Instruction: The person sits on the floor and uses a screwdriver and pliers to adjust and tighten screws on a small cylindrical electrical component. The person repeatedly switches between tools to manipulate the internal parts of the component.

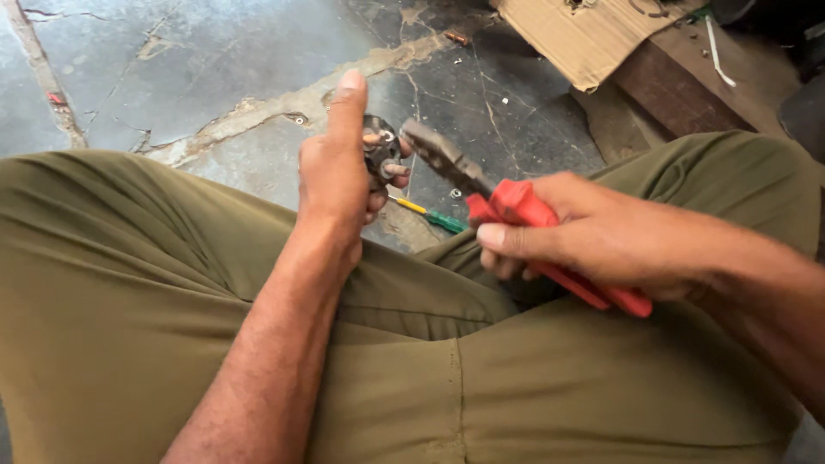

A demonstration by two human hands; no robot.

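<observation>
Right hand (601,236) grips pliers (507,202) whose nose, at three o'clock of the part (381,150) pinched in the left hand (337,176), could slip onto fingers.

Cracked dark stone floor (215,77) with pale patched seams, torn cardboard sheet (576,34) lying on a brown wooden block (679,90), daylight from upper left

Left hand (337,176) hid most of a small dark part (381,148); its kind couldn't be told. Cardboard (574,34) was cut off at top edge.
</observation>
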